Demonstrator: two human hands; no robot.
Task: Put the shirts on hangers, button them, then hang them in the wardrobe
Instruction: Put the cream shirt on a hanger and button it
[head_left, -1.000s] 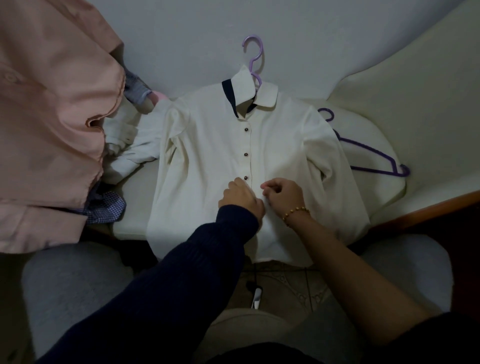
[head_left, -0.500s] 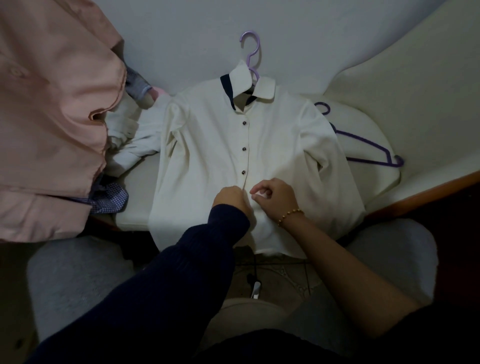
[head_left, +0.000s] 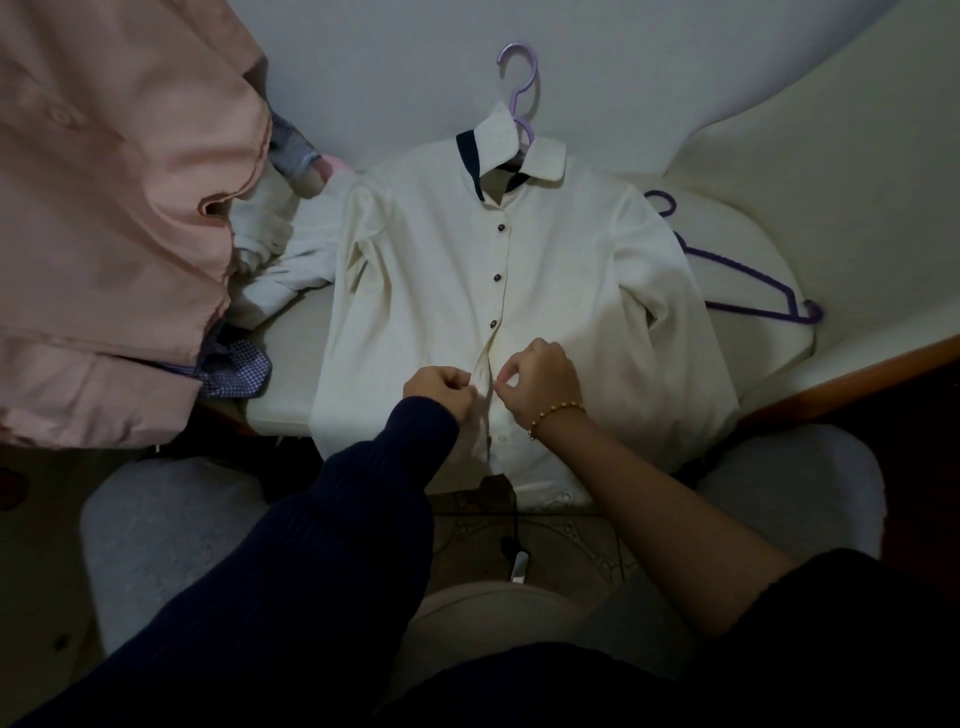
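Nearest to us, the left arm in a dark blue sleeve (head_left: 322, 545) and the bare right forearm reach forward over our lap. At the right wrist sits a gold bead bracelet (head_left: 558, 412). Just beyond, the left hand (head_left: 441, 387) is curled, its fingertips pinching the front opening of the cream shirt (head_left: 582, 291) from its side. The right hand (head_left: 537, 382) faces it, thumb and forefinger pinching the opposite edge of the same opening, the other fingers folded in. The two hands nearly touch, low on the shirt front.

The cream shirt lies flat, front up, on a white surface (head_left: 288, 384), its hem hanging over the near edge. Above our hands three dark buttons are fastened. A lilac hanger (head_left: 519, 83) shows its hook above the navy-lined collar. To the right a purple hanger (head_left: 753, 291) lies bare beside the sleeve. To the left lie a crumpled white garment (head_left: 275, 260), a checked cloth (head_left: 236, 371) and a large pink shirt (head_left: 104, 208).
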